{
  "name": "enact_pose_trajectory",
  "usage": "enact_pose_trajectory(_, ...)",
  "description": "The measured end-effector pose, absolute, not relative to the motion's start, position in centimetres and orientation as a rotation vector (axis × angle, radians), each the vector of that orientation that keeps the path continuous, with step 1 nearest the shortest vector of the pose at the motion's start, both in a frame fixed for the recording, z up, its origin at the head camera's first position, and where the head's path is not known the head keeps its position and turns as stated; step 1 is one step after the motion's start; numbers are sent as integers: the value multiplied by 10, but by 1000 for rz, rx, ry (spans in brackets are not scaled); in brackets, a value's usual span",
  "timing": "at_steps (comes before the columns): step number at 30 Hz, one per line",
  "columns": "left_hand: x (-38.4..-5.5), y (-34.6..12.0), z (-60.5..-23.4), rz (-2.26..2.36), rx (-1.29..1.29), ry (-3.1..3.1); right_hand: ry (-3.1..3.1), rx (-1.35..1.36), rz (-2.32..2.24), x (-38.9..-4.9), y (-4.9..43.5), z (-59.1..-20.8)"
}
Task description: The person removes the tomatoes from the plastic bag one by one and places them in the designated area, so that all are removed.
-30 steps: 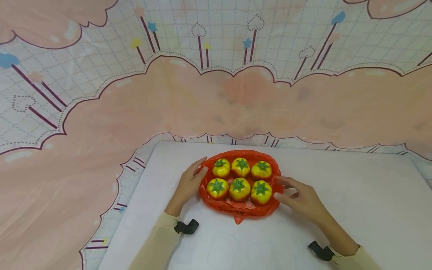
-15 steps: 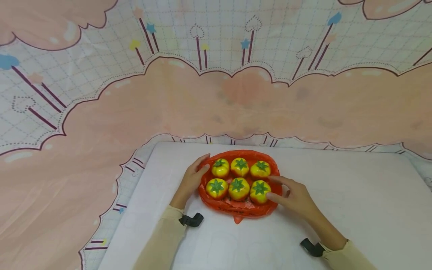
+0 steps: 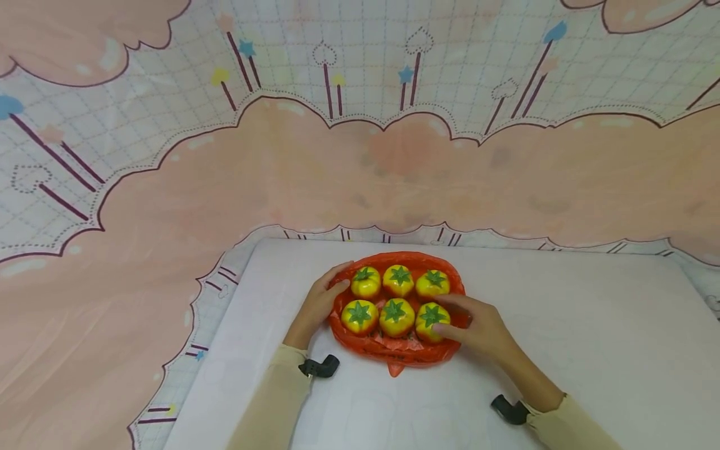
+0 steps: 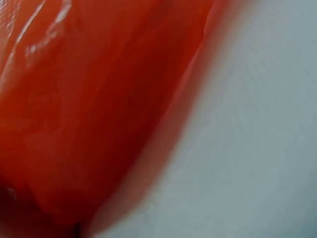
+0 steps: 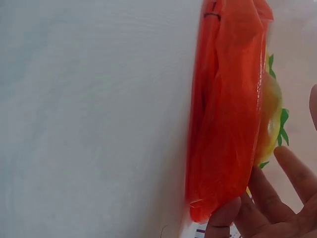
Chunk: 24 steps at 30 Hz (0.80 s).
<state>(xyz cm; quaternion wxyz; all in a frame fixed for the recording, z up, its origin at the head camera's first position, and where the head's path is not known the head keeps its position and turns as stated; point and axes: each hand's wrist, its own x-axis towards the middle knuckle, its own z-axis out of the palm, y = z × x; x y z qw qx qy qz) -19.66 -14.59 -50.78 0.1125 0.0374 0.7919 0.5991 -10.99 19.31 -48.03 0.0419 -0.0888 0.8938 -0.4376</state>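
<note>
A tray wrapped in red plastic (image 3: 394,355) holds several glossy yellow toy tomatoes in two rows, each topped with a green star-shaped leaf. At the tray's left rim my left hand (image 3: 319,306) grips the edge, thumb on top and fingers along the outer side. My right hand (image 3: 484,325) reaches over the right rim, its thumb and forefinger spread to either side of the front right tomato (image 3: 429,315). In the right wrist view, the fingers (image 5: 265,196) stand apart at the tray's end, beside a tomato (image 5: 270,121). The left wrist view shows mostly red plastic (image 4: 89,99).
The tray lies on a white table (image 3: 590,331), toward its far edge. Behind the table hangs a peach and white patterned cloth (image 3: 365,175). A dark wrist strap (image 3: 319,366) sits on the left sleeve, another dark strap (image 3: 509,410) on the right.
My right hand has moved left, from the tray's right rim to the front right tomato. My left hand has shifted slightly inward at the left rim. The tomatoes keep their places in the tray.
</note>
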Motion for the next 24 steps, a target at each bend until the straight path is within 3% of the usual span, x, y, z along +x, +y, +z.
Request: enact_pose_trajectory(24,-196,-150,-512,1758,143,2294,2704,-172,-1189,-118,190,-485)
